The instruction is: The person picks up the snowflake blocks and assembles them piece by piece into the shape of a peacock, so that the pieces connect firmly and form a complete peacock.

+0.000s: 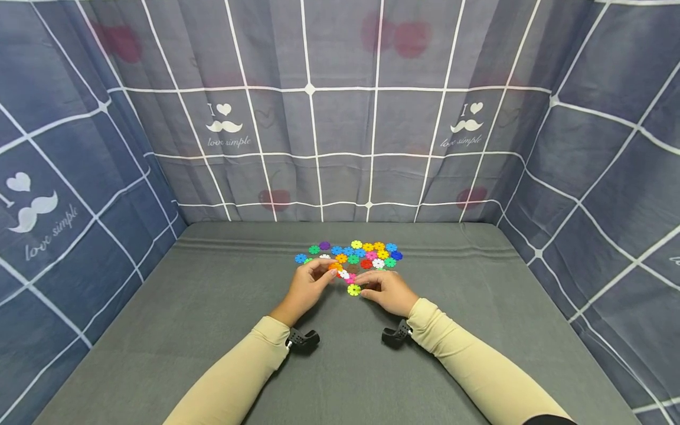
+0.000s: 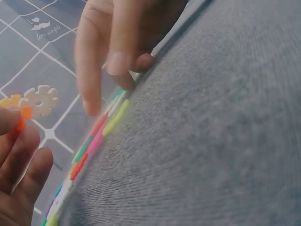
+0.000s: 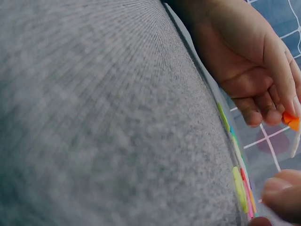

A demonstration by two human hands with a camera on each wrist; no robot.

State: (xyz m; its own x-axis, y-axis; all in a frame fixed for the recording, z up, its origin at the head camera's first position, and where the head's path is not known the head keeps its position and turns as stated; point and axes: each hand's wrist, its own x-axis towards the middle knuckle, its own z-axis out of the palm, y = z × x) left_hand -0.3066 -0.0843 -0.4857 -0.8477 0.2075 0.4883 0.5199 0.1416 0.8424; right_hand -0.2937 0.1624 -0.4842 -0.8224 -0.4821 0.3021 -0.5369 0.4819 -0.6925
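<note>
In the head view my left hand (image 1: 309, 285) pinches an orange snowflake disc (image 1: 336, 267) between thumb and fingertips. In the left wrist view, a white snowflake disc (image 2: 40, 102) is joined to that orange disc, and both are held up off the table. My right hand (image 1: 392, 290) hovers low over the front of a spread of notched plastic discs, its thumb and fingers apart with nothing seen between them. Closest to its fingertips are a yellow-green disc (image 1: 353, 290) and a pink disc (image 1: 350, 279).
Many more discs in several colours, among them a dark blue disc (image 1: 396, 256) and a purple disc (image 1: 324, 245), lie flat behind the hands. They rest on a grey cloth-covered table (image 1: 340, 366). A blue-grey gridded curtain (image 1: 340, 124) encloses the back and sides.
</note>
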